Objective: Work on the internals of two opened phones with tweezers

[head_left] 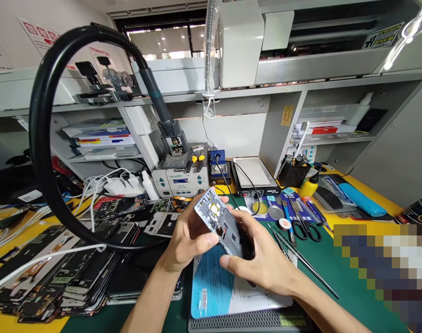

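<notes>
Both hands hold a phone frame (220,221) tilted in the air, its bare inner side with cutouts and yellowish marks facing up. My left hand (183,240) grips the upper left end, thumb along the near edge. Around the lower right end, my right hand (263,259) is closed, with its thumb at the near edge and its fingers over the far side. Below them lies a blue and white printed packet (211,286) on a dark ridged mat (238,323). The frame's underside and some of the fingertips are hidden.
Stacked phone parts (89,273) fill the left side. A hot-air station (179,178) with a thick black hose (40,115) stands behind, beside a heating plate (254,175). Tweezers (311,270), scissors (306,229) and a solder spool (285,224) lie right. A blurred patch covers the lower right corner.
</notes>
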Motion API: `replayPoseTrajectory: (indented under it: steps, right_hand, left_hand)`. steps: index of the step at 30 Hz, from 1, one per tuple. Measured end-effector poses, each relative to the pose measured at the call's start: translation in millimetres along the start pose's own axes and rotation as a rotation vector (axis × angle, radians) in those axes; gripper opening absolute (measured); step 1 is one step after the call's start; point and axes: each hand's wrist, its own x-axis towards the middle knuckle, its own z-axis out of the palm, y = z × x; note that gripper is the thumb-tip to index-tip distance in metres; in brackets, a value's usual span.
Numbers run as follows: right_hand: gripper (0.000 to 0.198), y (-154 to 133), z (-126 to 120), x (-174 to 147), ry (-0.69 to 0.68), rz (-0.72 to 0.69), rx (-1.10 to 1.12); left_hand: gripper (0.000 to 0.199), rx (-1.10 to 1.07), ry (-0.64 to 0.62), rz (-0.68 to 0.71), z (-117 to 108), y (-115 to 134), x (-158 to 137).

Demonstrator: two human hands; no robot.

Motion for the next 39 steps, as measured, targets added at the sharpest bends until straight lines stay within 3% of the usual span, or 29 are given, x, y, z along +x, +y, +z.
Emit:
replayPoseTrajectory:
  steps: [21,33,39]
  right_hand:
    - [0.077,-9.1,-8.2,2.9,-0.021,-0.041,-0.052]
    - [0.075,-10.6,-9.2,1.7,-0.015,-0.056,-0.069]
    - [0.073,-10.6,-10.7,0.6,0.051,-0.158,-0.258]
  left_hand:
    - [0.075,0.008,-0.046,0.039,-1.6,-3.1,-3.3]
    - [0.065,0.023,-0.063,0.061,-0.4,-0.6,-0.7]
    - [0.065,0.044,-0.059,0.033,0.0,2.8,-3.0]
